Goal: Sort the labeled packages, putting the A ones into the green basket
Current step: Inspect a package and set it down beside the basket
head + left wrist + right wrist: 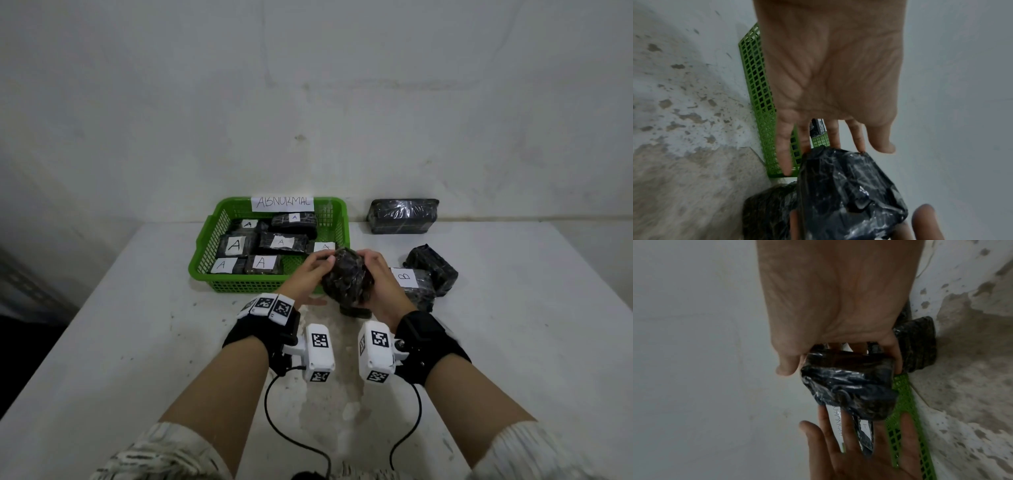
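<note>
A black plastic-wrapped package (346, 277) (849, 194) (849, 386) is held above the table by the front right corner of the green basket (246, 284) (760, 91) (904, 402). My right hand (380, 277) (838, 331) grips it, thumb on one side and fingers curled round the other. My left hand (308, 274) (834, 129) (849, 459) touches its other end with straight, spread fingers. No label shows on the held package. Several black packages labelled A (234, 245) lie in the basket.
A paper sign reading ABNORMAL (282, 202) hangs on the basket's back wall. A package labelled B (411, 281) and an unlabelled-looking one (433, 267) lie right of my hands. A larger package (402, 216) sits at the back right. Another dark package (354, 310) lies under the held one.
</note>
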Action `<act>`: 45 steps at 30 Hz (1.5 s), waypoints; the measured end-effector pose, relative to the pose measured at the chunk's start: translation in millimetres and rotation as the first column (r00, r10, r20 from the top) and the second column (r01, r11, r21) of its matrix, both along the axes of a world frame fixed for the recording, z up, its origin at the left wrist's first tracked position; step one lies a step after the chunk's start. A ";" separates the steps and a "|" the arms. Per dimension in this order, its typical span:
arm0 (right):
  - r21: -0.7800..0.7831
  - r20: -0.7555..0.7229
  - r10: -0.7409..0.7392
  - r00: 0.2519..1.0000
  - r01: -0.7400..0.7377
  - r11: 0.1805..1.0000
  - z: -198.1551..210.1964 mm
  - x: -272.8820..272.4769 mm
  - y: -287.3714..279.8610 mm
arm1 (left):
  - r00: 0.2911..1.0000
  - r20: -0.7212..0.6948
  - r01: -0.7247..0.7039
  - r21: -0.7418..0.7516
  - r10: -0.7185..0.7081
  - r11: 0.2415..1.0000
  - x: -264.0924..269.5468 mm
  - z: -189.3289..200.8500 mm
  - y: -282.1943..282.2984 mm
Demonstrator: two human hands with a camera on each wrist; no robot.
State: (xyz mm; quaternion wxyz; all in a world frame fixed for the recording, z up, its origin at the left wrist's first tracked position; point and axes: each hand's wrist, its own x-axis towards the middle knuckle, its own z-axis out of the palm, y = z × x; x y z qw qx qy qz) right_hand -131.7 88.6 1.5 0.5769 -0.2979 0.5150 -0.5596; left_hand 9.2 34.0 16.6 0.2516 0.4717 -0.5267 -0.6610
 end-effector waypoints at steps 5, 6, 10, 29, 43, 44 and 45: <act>-0.030 0.072 0.036 0.997 -0.034 0.999 7.7 0.5 -4.2 | 0.992 -0.121 -0.029 0.066 0.037 0.997 -7.8 6.7 2.3; -0.017 0.096 0.031 0.995 -0.029 0.999 8.3 0.0 -5.6 | 0.991 -0.133 -0.026 0.071 0.036 0.997 -8.5 7.9 2.2; 0.009 0.127 0.035 0.991 -0.037 0.999 9.0 -0.6 -6.1 | 0.990 -0.132 -0.036 0.091 0.048 0.995 -8.3 9.1 2.3; 0.002 -0.158 0.090 0.983 -0.091 0.996 7.3 7.0 -3.0 | 0.968 -0.128 -0.192 0.185 0.218 0.964 -5.3 0.2 5.7; 0.020 -0.095 0.099 0.991 -0.098 0.995 5.7 5.1 -1.4 | 0.996 0.003 -0.086 0.122 0.086 0.989 6.5 0.8 2.1; 0.026 -0.091 0.117 0.989 -0.115 0.993 5.3 4.0 -1.1 | 0.996 0.019 -0.091 0.111 0.089 0.990 6.2 0.5 1.5; 0.029 -0.081 0.131 0.988 -0.129 0.991 5.1 3.2 -0.9 | 0.994 0.010 -0.110 0.109 0.109 0.988 5.3 0.6 1.4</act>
